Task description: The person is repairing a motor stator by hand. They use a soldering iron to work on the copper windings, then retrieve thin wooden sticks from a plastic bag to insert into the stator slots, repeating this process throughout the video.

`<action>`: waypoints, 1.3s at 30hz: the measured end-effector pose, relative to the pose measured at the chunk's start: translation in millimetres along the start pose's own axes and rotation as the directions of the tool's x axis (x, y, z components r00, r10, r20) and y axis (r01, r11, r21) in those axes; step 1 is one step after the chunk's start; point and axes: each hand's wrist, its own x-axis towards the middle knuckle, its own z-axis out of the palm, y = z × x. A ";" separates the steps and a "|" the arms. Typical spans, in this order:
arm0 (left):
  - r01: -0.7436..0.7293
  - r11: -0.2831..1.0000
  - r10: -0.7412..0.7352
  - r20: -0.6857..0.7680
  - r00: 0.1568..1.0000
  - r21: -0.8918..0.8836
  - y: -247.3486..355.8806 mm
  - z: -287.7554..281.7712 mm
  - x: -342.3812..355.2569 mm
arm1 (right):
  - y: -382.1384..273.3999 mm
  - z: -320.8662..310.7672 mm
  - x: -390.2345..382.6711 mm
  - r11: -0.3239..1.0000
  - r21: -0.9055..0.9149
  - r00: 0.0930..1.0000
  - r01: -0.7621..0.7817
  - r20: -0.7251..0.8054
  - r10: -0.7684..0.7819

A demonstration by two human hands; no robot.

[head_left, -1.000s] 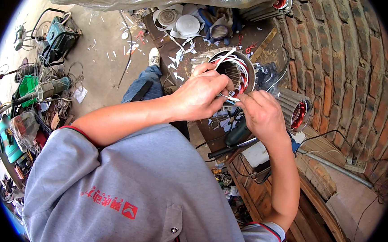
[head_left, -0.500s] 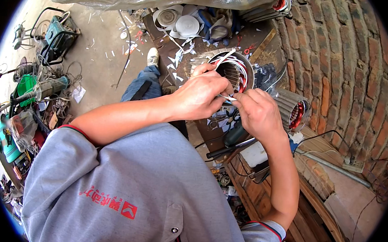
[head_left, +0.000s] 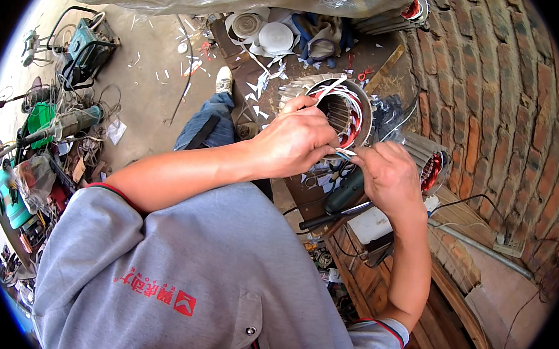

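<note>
With twelve o'clock at the top of the head view, the motor stator (head_left: 367, 119) is lying at two o'clock from the left hand (head_left: 298, 140) and between ten and eleven o'clock from the right hand (head_left: 389, 176). Its open end is showing red-and-white windings (head_left: 359, 125) around the bore.

The left hand is curling nearly closed, its thumb and fingertips pinching a white strand (head_left: 344, 153) at the stator's near edge. Whether its upper fingers are bearing on the rim is not clear. The right hand is closing thumb against forefinger at the strand's other side; its remaining fingers are folding inward. The strand is spanning the short gap, at three to four o'clock from the left hand and ten o'clock from the right.

Handling, as judged: the strand is probably behaving as light, limp and easily slipping, so fingertip pinches close to the windings are suiting it. The finned metal body is likely being heavy and rigid; grip the outer casing, since the winding insulation is probably being the fragile part.

A second finned housing (head_left: 431, 162) is lying at two o'clock from the right hand.
</note>
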 end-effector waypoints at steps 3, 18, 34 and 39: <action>0.000 1.000 0.000 -0.007 1.000 0.004 -1.3 2.4 -1.3 | 16.0 -24.2 -14.3 0.997 -0.015 0.995 -0.075 -0.068 0.074; -0.012 1.000 0.012 0.012 1.000 0.003 1.5 -4.1 2.2 | 13.2 -10.4 -18.0 0.993 0.049 0.988 -0.104 -0.106 0.109; -0.028 1.000 0.028 -0.006 1.000 -0.004 0.1 -1.7 1.4 | 10.8 -4.2 -7.6 0.992 0.084 0.995 -0.095 -0.030 0.098; -0.032 0.999 0.032 -0.018 0.999 -0.006 1.2 -1.7 1.5 | 12.1 1.2 -10.5 0.990 0.117 0.996 -0.081 -0.038 0.086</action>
